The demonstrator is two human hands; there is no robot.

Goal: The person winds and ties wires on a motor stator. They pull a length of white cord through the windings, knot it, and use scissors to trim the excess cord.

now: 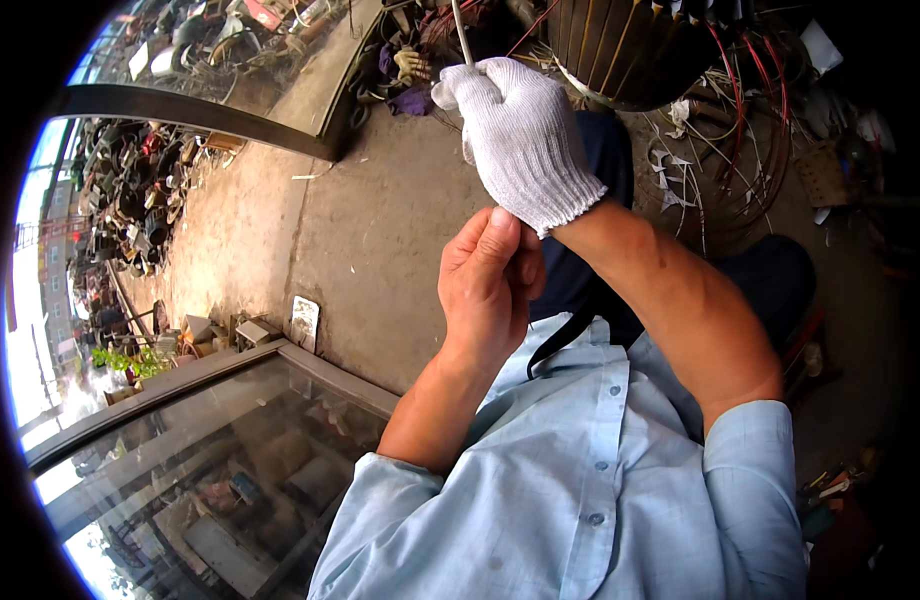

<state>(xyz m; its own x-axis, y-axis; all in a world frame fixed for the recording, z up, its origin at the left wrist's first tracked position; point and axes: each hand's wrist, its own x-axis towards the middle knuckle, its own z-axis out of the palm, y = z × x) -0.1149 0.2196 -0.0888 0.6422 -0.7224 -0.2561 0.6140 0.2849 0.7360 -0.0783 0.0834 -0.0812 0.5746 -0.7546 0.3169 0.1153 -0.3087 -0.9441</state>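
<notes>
A white knitted work glove point(525, 130) covers my right hand point(510, 110), which is closed in a fist. From between its thumb and fingers a thin pale rod or cable point(461, 32) runs up out of the picture; which of the two it is I cannot tell. My left hand point(488, 270) is bare and pinches the ribbed cuff of the glove at my right wrist, thumb on top. The other fingers of that hand curl underneath, partly hidden.
A dark ribbed round container point(630, 50) stands ahead, with red wires point(730, 100) and white scraps point(670, 180) beside it. A patterned glove point(412, 65) lies on the floor point(370, 230). Framed glass panels point(220, 480) are at left; a heap of scrap point(130, 190) lies beyond.
</notes>
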